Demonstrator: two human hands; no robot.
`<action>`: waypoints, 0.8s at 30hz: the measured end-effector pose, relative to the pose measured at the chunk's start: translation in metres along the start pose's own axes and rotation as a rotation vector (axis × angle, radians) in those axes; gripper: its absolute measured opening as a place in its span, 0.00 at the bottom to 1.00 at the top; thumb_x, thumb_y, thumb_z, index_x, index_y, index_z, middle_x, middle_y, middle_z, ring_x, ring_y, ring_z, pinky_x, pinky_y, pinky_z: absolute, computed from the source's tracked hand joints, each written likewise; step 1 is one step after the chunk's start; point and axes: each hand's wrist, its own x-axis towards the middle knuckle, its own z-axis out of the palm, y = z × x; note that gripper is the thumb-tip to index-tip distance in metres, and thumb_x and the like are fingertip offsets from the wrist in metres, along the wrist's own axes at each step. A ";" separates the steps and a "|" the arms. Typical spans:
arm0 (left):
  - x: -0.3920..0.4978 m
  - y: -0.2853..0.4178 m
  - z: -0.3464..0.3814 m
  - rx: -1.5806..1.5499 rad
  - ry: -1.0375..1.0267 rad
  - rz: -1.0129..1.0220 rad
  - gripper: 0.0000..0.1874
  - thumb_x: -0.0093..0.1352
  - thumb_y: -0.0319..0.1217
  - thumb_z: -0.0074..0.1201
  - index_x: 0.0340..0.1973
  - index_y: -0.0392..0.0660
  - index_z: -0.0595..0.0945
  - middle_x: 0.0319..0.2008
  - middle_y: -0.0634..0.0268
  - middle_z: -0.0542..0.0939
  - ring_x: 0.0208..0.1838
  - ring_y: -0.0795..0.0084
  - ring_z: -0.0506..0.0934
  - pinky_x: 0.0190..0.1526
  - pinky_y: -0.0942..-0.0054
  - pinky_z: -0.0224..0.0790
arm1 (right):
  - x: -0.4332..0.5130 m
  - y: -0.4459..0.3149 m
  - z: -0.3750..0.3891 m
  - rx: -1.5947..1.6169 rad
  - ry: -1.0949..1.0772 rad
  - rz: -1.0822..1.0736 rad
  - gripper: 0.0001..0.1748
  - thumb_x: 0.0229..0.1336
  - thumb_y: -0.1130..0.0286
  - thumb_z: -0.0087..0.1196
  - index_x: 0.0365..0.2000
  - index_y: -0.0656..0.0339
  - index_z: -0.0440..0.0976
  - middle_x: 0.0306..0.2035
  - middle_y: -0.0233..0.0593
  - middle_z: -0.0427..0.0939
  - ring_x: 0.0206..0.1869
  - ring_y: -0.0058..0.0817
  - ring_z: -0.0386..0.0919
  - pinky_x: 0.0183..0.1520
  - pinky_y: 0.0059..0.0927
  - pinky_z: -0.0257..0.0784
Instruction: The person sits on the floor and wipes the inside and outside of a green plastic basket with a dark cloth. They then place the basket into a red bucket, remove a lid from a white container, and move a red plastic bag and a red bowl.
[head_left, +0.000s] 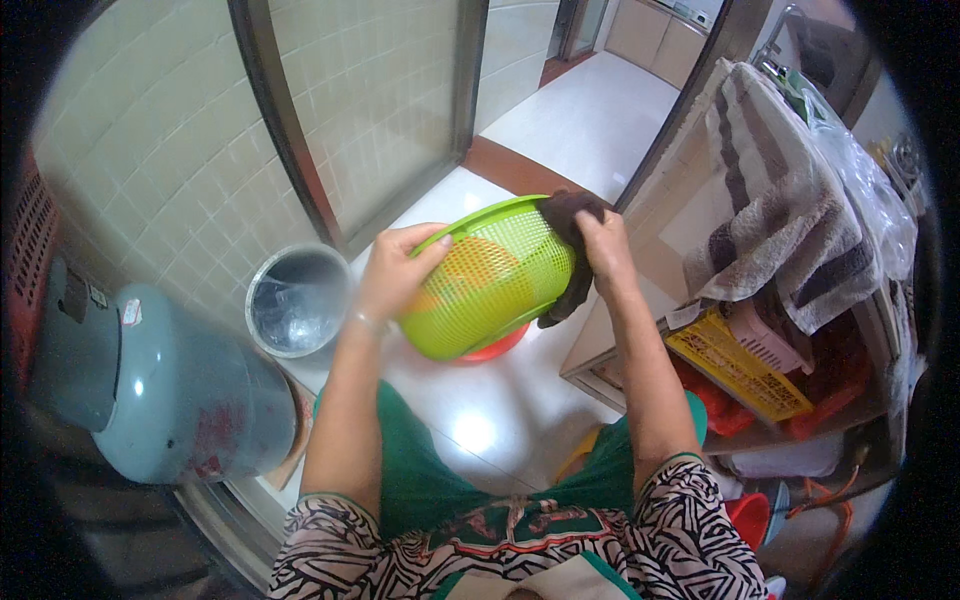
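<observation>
A green plastic colander (487, 279) is tilted on its side in front of me. My left hand (401, 271) grips its left rim, the thumb over the edge. My right hand (602, 244) holds a dark brown cloth (571, 217) against the colander's right rim, and part of the cloth hangs down beside it. Orange shows through the colander's holes. Below the colander, part of a red plastic item (499, 346) shows near the white floor; the rest is hidden.
A bin with a clear liner (300, 304) and a grey gas cylinder (202, 397) stand at the left. At the right are a striped towel (780, 202), a yellow basket (739, 364) and a red container (748, 517). A glass door panel (375, 97) stands ahead.
</observation>
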 end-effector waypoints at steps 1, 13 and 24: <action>0.001 -0.002 -0.006 -0.031 0.024 -0.033 0.13 0.67 0.30 0.54 0.42 0.32 0.82 0.32 0.69 0.82 0.35 0.82 0.76 0.39 0.79 0.69 | 0.003 0.001 -0.006 0.220 -0.023 0.076 0.13 0.56 0.66 0.51 0.33 0.67 0.78 0.34 0.38 0.79 0.33 0.28 0.77 0.39 0.29 0.71; 0.003 -0.020 -0.057 -0.442 0.252 0.063 0.08 0.69 0.30 0.47 0.31 0.39 0.78 0.29 0.72 0.75 0.30 0.83 0.69 0.31 0.80 0.59 | -0.005 0.024 -0.053 0.942 -0.069 0.114 0.21 0.68 0.62 0.37 0.51 0.65 0.71 0.49 0.40 0.76 0.50 0.33 0.75 0.55 0.35 0.69; 0.003 -0.028 -0.057 -0.730 0.206 0.009 0.12 0.69 0.30 0.50 0.45 0.36 0.78 0.39 0.65 0.79 0.39 0.76 0.76 0.41 0.76 0.69 | -0.020 0.000 -0.028 0.610 0.033 -0.125 0.17 0.65 0.66 0.43 0.46 0.65 0.74 0.38 0.32 0.78 0.37 0.21 0.75 0.42 0.25 0.71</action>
